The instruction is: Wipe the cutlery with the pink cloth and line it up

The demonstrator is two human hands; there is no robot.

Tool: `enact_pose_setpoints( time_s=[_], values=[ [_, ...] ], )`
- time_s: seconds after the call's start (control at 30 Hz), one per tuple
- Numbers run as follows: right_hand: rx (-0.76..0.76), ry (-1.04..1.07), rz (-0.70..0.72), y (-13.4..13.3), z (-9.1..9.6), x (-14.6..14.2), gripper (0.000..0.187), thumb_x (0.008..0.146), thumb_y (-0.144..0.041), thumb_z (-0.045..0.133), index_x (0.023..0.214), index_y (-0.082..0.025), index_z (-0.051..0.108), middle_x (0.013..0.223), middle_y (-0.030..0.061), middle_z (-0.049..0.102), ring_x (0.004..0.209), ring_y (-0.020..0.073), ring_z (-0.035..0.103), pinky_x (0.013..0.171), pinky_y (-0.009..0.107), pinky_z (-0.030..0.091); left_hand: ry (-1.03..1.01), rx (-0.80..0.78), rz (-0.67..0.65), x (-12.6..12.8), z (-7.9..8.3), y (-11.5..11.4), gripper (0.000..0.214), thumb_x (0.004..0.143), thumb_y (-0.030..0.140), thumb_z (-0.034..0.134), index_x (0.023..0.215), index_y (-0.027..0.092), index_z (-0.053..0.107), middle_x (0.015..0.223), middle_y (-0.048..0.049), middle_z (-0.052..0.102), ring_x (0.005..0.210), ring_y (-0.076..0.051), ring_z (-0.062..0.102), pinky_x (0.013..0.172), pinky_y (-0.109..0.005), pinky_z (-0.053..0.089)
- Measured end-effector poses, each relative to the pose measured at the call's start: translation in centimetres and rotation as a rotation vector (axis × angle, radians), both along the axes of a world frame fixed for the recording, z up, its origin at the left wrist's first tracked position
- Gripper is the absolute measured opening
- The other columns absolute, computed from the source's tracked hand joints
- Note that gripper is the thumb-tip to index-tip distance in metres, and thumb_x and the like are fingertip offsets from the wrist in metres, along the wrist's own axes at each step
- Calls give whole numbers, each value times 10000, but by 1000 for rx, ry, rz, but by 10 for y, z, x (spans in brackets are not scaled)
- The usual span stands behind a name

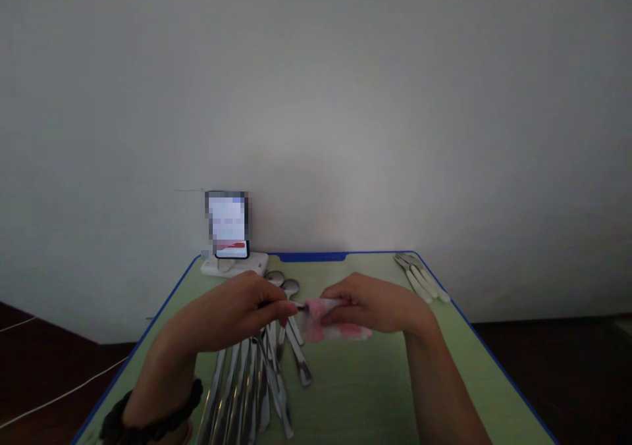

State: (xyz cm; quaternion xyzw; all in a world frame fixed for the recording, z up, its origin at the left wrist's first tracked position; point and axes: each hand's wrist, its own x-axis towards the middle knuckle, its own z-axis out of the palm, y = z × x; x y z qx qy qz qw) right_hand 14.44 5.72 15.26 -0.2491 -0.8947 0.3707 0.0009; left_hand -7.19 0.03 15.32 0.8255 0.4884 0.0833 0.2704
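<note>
My left hand (237,313) is closed in a pinch on a thin metal utensil (299,306) held above the table. Its far end goes into a pink and white cloth (330,323), and my right hand (375,303) is closed around that cloth. Which kind of utensil it is stays hidden by the cloth. Below my left hand lies a pile of several metal spoons and utensils (257,379), handles toward me. A dark scrunchie (148,418) is round my left wrist.
The green table (355,392) has a blue rim. Several white-handled forks (422,277) lie at its far right corner. A phone (228,226) stands on a white base (234,264) at the far left, against a plain wall. White cables cross the dark floor at left.
</note>
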Motion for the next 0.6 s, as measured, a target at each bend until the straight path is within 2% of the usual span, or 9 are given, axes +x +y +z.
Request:
enact_pose_setpoints(
  time_s=[0.17, 0.27, 0.33, 0.47, 0.5, 0.6],
  values=[
    [73, 58, -196, 7, 2, 18, 260, 843, -324, 467, 795, -146, 650, 567, -35, 473, 519, 84, 371, 498, 206, 257, -12, 60, 53, -9, -1, 1, 447, 907, 434, 332, 712, 176, 640, 541, 34, 501, 537, -93, 478, 549, -191, 320],
    [128, 155, -328, 10, 0, 17, 279, 843, -354, 462, 768, -151, 639, 552, -42, 457, 505, 80, 350, 496, 213, 243, -63, 97, 113, -14, -1, 3, 454, 898, 440, 326, 668, 166, 606, 534, 36, 482, 518, -91, 450, 529, -192, 309],
    [153, 315, -477, 11, -4, 7, 291, 831, -380, 477, 730, -142, 613, 527, -44, 435, 494, 80, 340, 483, 216, 235, -137, 140, 193, -15, -2, 5, 449, 882, 455, 334, 649, 163, 582, 514, 44, 437, 496, -90, 408, 498, -193, 287],
    [92, 899, -948, 12, -20, -27, 370, 828, -488, 438, 716, -151, 542, 554, -38, 422, 505, 82, 338, 464, 213, 252, -329, 201, 361, -4, -7, 11, 469, 860, 499, 333, 632, 161, 566, 483, 61, 312, 468, -89, 326, 459, -196, 248],
    [45, 1013, -1018, 13, -25, -36, 388, 824, -512, 429, 714, -154, 532, 561, -35, 424, 507, 83, 334, 459, 214, 252, -369, 180, 380, 3, -9, 13, 471, 859, 502, 333, 641, 161, 573, 480, 63, 313, 460, -87, 320, 453, -195, 245],
    [-177, 1228, -1089, 14, -34, -54, 403, 803, -540, 437, 739, -156, 538, 558, -30, 439, 496, 86, 324, 453, 218, 262, -433, 110, 439, 25, -16, 19, 463, 847, 510, 344, 682, 158, 597, 460, 73, 293, 427, -84, 283, 424, -199, 208]
  ],
)
